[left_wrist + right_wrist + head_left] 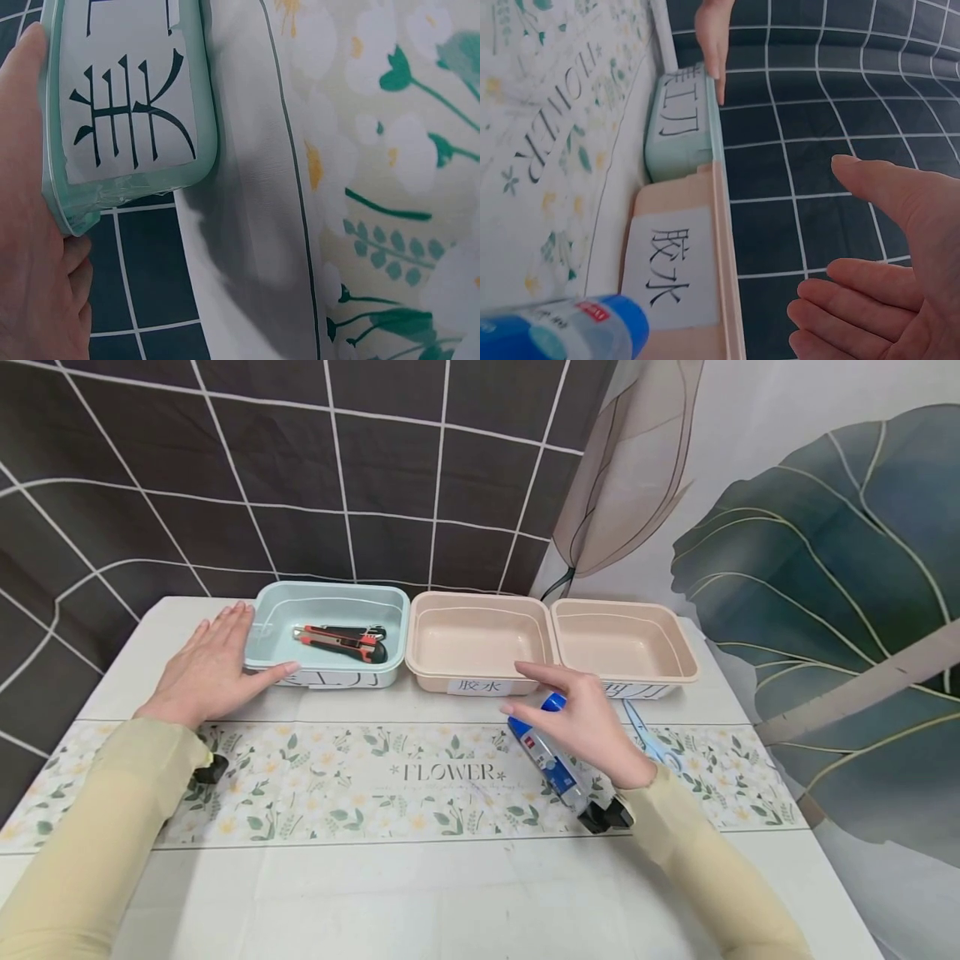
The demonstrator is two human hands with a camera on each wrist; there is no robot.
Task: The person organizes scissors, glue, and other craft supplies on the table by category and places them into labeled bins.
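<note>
My left hand (206, 668) rests along the left side of a light-blue plastic box (330, 675), its thumb across the front rim. Inside that box lie utility knives (345, 643) with red and black handles. My right hand (581, 718) hovers in front of the middle beige box (480, 683), thumb and fingers apart, holding nothing. Below it, a clear glue bottle (551, 764) with a blue cap lies on the table, partly covered by the hand and wrist in the head view. Light-blue scissors (651, 742) lie to the right of the hand.
A second beige box (626, 685) stands at the right end of the row, with a paper label like the others. The white table (360, 902) carries a flowered strip. Behind the boxes hangs a dark checked cloth (390, 468).
</note>
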